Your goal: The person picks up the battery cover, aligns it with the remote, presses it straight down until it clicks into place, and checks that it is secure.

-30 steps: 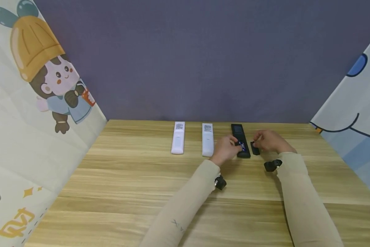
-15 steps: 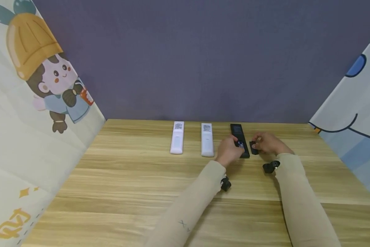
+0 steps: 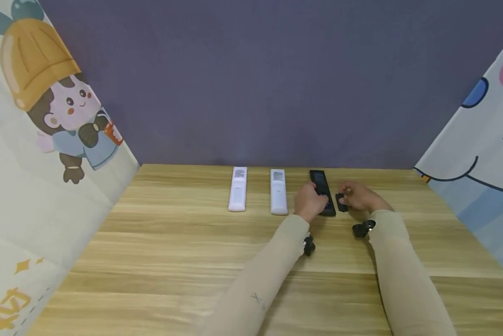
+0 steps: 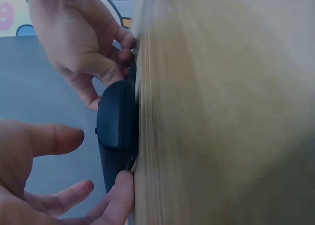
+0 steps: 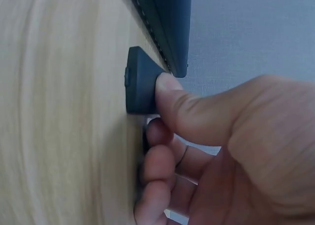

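Observation:
A black remote control [image 3: 318, 178] lies back side up at the right of the row, with a bit of blue battery [image 3: 326, 203] showing in its open compartment. Over its left side is my left hand [image 3: 309, 201]. In the left wrist view that hand's thumb stands apart from the remote, while a lower fingertip touches or nearly touches its side near the table. My right hand [image 3: 361, 196] pinches the small black battery cover [image 5: 141, 84] between thumb and fingers, just right of the remote. The cover appears tilted, its lower edge at the tabletop.
Two white remote controls [image 3: 237, 196] [image 3: 278, 198] lie face down to the left. The wooden table [image 3: 171, 261] meets a dark grey-blue partition [image 3: 251, 84] at the back. Printed cartoon sheets [image 3: 24, 200] flank both sides. A small black camera is strapped to each wrist.
My left hand has shifted over the battery compartment and its fingers have come away from the battery. The right hand keeps its pinch on the cover. The head view has drifted slightly.

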Demonstrator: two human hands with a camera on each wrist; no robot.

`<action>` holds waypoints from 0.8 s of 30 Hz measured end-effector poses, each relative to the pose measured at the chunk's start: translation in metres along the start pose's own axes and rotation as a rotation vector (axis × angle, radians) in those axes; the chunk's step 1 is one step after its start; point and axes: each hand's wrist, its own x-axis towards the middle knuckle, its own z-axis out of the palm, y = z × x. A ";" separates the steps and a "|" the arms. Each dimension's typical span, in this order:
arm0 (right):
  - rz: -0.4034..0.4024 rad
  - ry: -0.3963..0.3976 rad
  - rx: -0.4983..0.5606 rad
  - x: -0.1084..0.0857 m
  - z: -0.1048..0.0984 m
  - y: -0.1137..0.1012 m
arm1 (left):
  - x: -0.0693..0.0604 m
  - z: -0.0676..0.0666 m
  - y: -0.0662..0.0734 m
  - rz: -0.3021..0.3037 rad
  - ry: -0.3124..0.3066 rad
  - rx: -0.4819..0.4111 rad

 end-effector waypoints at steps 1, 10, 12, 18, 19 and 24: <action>-0.007 0.001 -0.009 0.000 0.000 0.000 | 0.002 0.001 0.000 -0.001 0.003 0.008; -0.019 0.000 -0.025 0.002 0.003 0.001 | 0.015 0.011 0.005 -0.022 0.036 0.107; -0.021 -0.002 0.000 0.001 0.003 0.001 | 0.017 0.015 0.006 -0.034 0.039 0.130; -0.031 0.007 0.011 0.001 0.005 0.001 | 0.021 0.021 0.012 -0.071 0.047 0.235; -0.031 0.010 0.010 0.001 0.006 0.001 | 0.021 0.022 0.013 -0.078 0.046 0.248; -0.018 0.017 0.028 0.000 0.006 0.002 | 0.022 0.027 0.017 -0.107 0.053 0.292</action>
